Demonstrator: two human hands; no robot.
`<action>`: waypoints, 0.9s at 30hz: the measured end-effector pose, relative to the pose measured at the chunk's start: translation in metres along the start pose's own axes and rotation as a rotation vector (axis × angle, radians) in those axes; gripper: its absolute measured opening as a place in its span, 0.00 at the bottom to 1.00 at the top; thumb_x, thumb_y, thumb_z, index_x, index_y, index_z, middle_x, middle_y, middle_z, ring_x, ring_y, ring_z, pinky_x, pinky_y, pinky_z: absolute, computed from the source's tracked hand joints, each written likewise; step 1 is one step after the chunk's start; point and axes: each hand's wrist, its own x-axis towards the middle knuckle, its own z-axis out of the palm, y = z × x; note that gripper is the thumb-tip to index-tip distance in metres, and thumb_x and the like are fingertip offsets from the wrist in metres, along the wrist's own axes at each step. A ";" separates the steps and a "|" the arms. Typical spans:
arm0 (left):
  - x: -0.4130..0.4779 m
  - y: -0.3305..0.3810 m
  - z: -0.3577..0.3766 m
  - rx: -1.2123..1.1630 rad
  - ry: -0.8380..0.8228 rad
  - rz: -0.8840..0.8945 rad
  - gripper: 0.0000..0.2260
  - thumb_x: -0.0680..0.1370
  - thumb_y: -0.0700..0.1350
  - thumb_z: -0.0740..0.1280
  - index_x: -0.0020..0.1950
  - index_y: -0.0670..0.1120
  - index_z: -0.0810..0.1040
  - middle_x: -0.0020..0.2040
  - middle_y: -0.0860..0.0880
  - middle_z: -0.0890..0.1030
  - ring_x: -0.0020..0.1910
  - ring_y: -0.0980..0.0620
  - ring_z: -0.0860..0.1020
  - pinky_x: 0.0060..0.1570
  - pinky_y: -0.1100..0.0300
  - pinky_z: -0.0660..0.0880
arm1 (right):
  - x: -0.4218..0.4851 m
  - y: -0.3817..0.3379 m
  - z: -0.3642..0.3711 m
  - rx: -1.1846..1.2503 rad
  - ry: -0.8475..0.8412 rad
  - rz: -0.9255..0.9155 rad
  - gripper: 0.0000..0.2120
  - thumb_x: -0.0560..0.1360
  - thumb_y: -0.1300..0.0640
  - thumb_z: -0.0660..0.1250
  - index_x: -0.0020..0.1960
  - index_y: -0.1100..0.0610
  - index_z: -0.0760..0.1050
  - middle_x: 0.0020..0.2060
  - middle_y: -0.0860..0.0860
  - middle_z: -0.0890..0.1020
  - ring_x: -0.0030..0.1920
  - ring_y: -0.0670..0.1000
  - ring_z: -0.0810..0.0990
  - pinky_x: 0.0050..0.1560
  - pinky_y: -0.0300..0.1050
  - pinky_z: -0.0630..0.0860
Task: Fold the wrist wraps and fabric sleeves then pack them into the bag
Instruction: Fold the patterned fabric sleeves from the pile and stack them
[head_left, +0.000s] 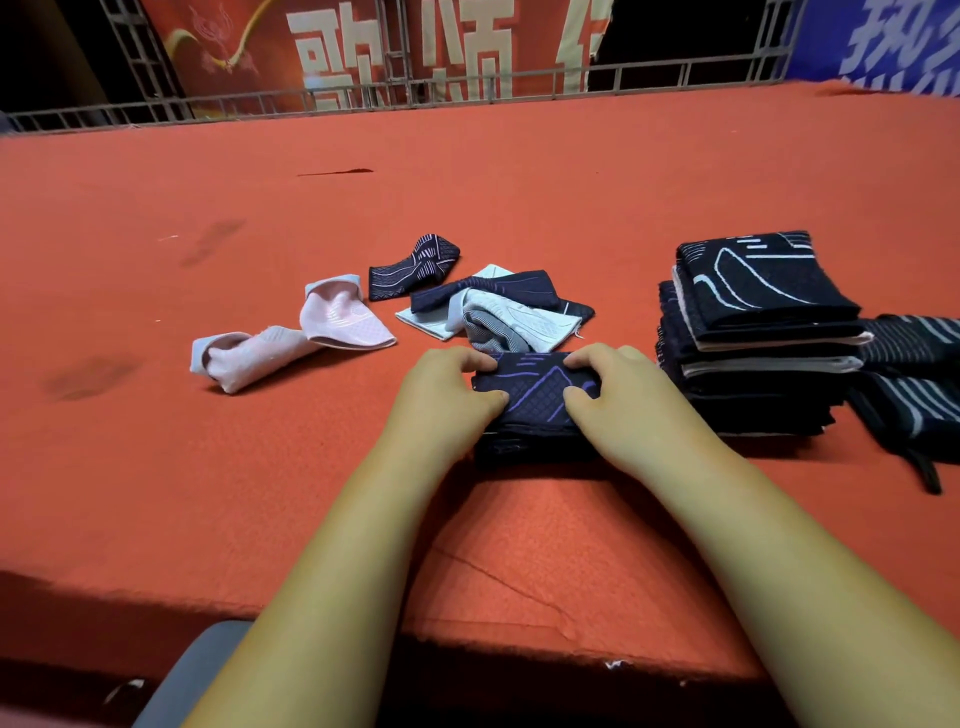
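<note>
Both hands are on one dark sleeve (535, 397) with purple lines. It lies on the red tabletop (467, 182), close to the person and just left of the stack (753, 322) of folded ones.

The left hand (449, 400) holds its left end and the right hand (626, 400) holds its right end. On each hand the fingers (467, 359) curl over the far edge and the thumb presses on top, so both hands pinch the cloth.

This looks like the fold step. To do it well, bring the edges together so the corners match. Then press flat from the middle out, so no bumps stay. Keep both hands even, or the fold will go crooked.

The sleeve looks already doubled and thick. Its long side seems to run left to right, and the far edge faces away from the person.

Two pink sleeves (291, 343) and a mixed pile (498, 312) wait farther back, not folded yet.
</note>
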 end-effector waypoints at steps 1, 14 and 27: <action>0.001 0.000 0.000 0.007 -0.006 0.001 0.17 0.73 0.47 0.78 0.61 0.55 0.86 0.53 0.46 0.84 0.51 0.44 0.85 0.57 0.46 0.82 | 0.000 0.000 0.001 -0.004 0.002 0.005 0.18 0.82 0.51 0.66 0.72 0.45 0.77 0.62 0.50 0.74 0.52 0.50 0.73 0.57 0.45 0.70; 0.001 -0.002 -0.006 -0.010 -0.103 -0.019 0.17 0.78 0.46 0.76 0.66 0.51 0.84 0.52 0.52 0.85 0.39 0.52 0.85 0.37 0.59 0.78 | -0.005 -0.017 0.005 -0.099 -0.015 0.073 0.20 0.84 0.50 0.62 0.76 0.46 0.74 0.66 0.54 0.71 0.66 0.61 0.75 0.70 0.55 0.73; 0.030 -0.075 -0.075 0.056 0.214 -0.046 0.14 0.79 0.46 0.68 0.62 0.48 0.87 0.62 0.49 0.86 0.63 0.48 0.82 0.65 0.53 0.76 | -0.035 -0.083 0.020 -0.241 0.217 -0.097 0.22 0.81 0.47 0.66 0.74 0.51 0.75 0.86 0.58 0.55 0.86 0.62 0.44 0.84 0.59 0.41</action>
